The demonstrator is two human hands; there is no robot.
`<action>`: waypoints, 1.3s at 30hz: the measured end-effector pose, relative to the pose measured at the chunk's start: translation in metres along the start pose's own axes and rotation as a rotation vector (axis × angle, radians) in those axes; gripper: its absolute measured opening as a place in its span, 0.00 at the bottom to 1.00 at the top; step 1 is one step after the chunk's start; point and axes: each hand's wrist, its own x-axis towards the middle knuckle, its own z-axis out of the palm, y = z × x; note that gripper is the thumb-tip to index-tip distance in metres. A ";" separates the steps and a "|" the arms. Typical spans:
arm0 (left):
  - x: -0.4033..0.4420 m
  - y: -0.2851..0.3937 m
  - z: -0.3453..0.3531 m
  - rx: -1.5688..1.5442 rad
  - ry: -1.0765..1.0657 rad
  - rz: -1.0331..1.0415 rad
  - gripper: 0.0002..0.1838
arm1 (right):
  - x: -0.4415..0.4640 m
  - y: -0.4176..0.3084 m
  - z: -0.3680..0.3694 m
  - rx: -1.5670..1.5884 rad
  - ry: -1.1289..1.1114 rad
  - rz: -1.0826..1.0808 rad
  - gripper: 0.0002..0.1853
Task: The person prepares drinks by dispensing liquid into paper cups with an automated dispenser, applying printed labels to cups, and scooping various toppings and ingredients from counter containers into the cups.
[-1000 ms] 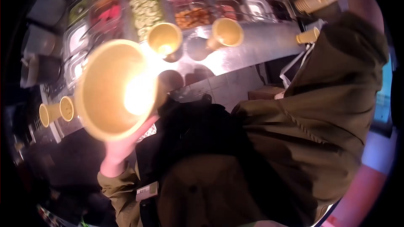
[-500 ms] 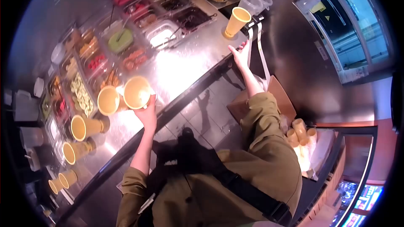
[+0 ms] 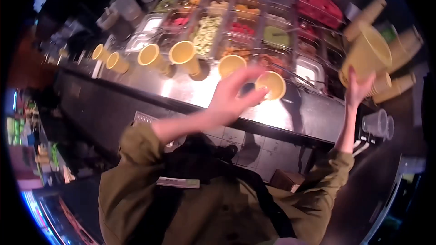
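My left hand is smeared by motion, its thumb and fingers apart beside the rim of a yellow cup standing on the counter. I cannot tell whether they touch. Behind the fingers another yellow cup is partly covered. At the right, my right hand grips a larger-looking yellow cup from below, tilted and lifted up close to the camera. Further left stand several yellow cups, among them a cup and a cup.
Tubs of chopped fruit and toppings, including a green mash and pale slices, line the back of the steel counter. Stacked cups stand at the right. Clear plastic cups are below them. A cardboard box sits on the floor.
The view has swung to the left. My left hand has loosened from the cup it was around. My right hand, open beside a cup before, has closed on that cup and raised it.
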 end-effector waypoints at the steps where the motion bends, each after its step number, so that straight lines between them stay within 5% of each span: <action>1: 0.033 0.019 -0.007 -0.132 0.040 0.091 0.29 | 0.011 -0.038 0.045 0.130 -0.179 -0.054 0.25; 3: 0.080 0.026 -0.025 -0.190 0.201 0.151 0.39 | 0.023 -0.142 0.137 0.059 -0.400 -0.274 0.29; 4: 0.101 0.034 -0.042 -0.239 0.238 0.188 0.41 | 0.032 -0.148 0.183 -0.140 -0.345 -0.710 0.32; 6: 0.139 0.036 -0.106 -0.245 0.466 0.394 0.21 | 0.030 -0.183 0.263 0.090 -0.368 -0.787 0.27; 9: 0.169 0.032 -0.241 -0.135 0.630 0.286 0.15 | 0.068 -0.196 0.351 0.437 -0.797 -0.477 0.21; 10: 0.171 0.034 -0.281 -0.138 0.696 0.232 0.16 | 0.072 -0.183 0.389 0.391 -0.762 -0.333 0.18; 11: 0.156 0.048 -0.307 -0.122 0.512 0.240 0.18 | 0.071 -0.154 0.435 0.342 -0.719 -0.190 0.15; 13: 0.157 0.032 -0.397 0.070 0.437 0.155 0.31 | 0.061 -0.067 0.538 -0.084 -0.627 -0.630 0.09; 14: 0.177 0.005 -0.450 0.241 0.543 0.054 0.42 | 0.048 -0.052 0.572 -0.320 -0.884 -0.405 0.07; 16: 0.179 -0.008 -0.488 0.302 0.530 0.091 0.44 | 0.030 0.018 0.643 -0.462 -0.867 -0.540 0.08; 17: 0.178 -0.013 -0.502 0.334 0.551 0.071 0.44 | 0.022 0.035 0.662 -0.515 -0.863 -0.376 0.09; 22: 0.212 -0.049 -0.561 0.376 0.471 -0.059 0.44 | 0.001 0.038 0.685 -0.498 -0.911 -0.771 0.13; 26: 0.249 -0.078 -0.585 0.307 0.406 -0.001 0.44 | -0.009 0.035 0.686 -0.701 -1.299 -0.877 0.13; 29: 0.271 -0.096 -0.594 0.300 0.388 -0.007 0.45 | -0.004 0.038 0.683 -0.765 -1.417 -0.732 0.16; 32: 0.287 -0.101 -0.588 0.344 0.386 -0.054 0.46 | -0.016 0.067 0.702 -0.695 -0.776 -0.396 0.13; 35: 0.292 -0.106 -0.585 0.357 0.378 -0.098 0.46 | -0.011 0.073 0.718 -0.891 -1.145 0.092 0.12; 38: 0.292 -0.124 -0.589 0.364 0.380 -0.155 0.45 | 0.015 0.041 0.714 -0.971 -1.060 -0.148 0.12; 39: 0.292 -0.132 -0.593 0.391 0.380 -0.175 0.45 | 0.021 0.048 0.709 -0.995 -0.985 -0.533 0.08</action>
